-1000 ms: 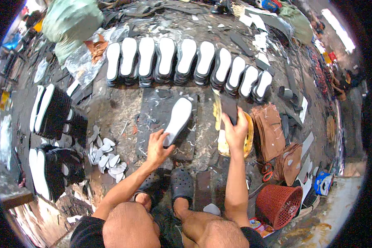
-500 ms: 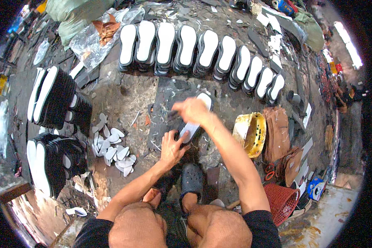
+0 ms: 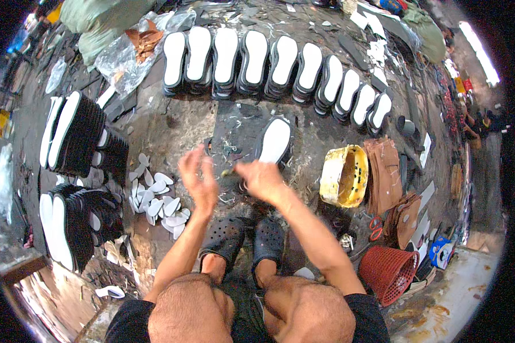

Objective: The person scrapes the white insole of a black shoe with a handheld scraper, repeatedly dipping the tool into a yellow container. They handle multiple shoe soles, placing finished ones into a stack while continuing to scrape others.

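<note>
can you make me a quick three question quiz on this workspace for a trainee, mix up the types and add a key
1. Multiple choice: in the picture, on which side of the yellow tub do the tall brown sheets lie?
A. left
B. right
C. inside it

2. True or false: the left hand is apart from the single white sole in front of the person.

3. Count: how many white-topped stacks stand in the curved row at the far side?

Key: 1. B; 2. true; 3. ten
</note>
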Demonstrator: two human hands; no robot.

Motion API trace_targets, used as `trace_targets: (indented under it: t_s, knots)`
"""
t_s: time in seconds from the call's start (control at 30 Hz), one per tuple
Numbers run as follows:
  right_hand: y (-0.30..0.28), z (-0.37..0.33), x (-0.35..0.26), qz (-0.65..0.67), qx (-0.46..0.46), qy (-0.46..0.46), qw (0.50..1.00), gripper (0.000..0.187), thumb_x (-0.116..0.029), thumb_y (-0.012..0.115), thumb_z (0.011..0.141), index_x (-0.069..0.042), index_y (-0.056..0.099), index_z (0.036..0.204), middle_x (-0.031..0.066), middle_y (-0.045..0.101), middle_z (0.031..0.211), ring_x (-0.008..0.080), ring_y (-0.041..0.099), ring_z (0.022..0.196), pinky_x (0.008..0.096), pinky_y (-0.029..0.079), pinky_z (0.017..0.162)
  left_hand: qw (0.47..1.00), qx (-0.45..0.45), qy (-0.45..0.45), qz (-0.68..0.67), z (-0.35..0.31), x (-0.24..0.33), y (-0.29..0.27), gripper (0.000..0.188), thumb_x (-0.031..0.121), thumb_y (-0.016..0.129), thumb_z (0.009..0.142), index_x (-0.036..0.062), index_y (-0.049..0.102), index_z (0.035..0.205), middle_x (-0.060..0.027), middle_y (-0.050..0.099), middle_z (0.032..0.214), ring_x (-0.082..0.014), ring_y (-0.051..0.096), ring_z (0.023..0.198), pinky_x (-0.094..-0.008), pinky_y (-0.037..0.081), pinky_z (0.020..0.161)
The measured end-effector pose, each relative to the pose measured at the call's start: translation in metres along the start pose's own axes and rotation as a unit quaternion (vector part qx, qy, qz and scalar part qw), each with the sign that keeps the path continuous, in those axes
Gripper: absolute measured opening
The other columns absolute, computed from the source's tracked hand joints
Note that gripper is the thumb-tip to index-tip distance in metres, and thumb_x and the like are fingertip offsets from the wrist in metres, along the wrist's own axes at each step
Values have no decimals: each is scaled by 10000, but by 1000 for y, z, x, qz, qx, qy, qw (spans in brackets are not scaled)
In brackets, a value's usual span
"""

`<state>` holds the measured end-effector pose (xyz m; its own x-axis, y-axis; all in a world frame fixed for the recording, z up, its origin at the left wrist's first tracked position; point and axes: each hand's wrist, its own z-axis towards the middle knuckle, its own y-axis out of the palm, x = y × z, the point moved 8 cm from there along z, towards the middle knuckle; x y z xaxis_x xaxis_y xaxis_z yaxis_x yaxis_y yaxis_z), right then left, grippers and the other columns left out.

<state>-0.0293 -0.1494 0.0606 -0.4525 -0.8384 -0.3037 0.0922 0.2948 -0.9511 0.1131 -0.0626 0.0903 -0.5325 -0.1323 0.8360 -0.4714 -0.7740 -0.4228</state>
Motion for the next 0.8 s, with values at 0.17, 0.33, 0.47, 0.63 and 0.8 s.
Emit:
trace_targets:
  t_s: [0.17,0.33,0.47,0.63,0.8]
  knots:
    - [-16,-50,-35,210,83,43,973,391,-65,646,744,-161,664,1123,99,727,989,302,707,864,447,569,714,992,63,-74,-76,22,-22,-27,309,57,626,929,8,641,1234,-108,652,1151,-225,612,1030,-351,468,941]
    - [-104,-45,91,208,203,97,952,488,71,564,662,-145,702,1077,97,722,1105,320,686,1011,421,553,886,978,-189,91,-8,-62,14,53,806,127,813,781,-21,395,1454,-175,619,1167,-325,566,1056,-422,449,972]
    - [-61,-2,144,152,111,6,982,432,45,592,673,-182,756,1002,77,733,1066,307,681,1007,412,544,896,940,-327,90,42,-85,24,104,1127,155,847,713,-91,114,1533,-254,574,1223,-403,509,1093,-468,419,999]
    - [-59,37,190,57,76,-27,995,264,-70,679,679,-226,767,874,30,739,952,286,664,996,418,518,896,931,-354,54,70,-86,22,106,1118,154,843,721,-77,116,1538,-247,595,1249,-386,526,1083,-448,440,987]
    - [-57,24,188,1,-26,55,998,263,-162,692,718,-301,766,930,-1,743,1006,262,680,1008,422,525,883,932,-349,57,79,-85,17,104,1121,152,840,726,-59,108,1548,-245,600,1264,-384,545,1067,-434,457,971]
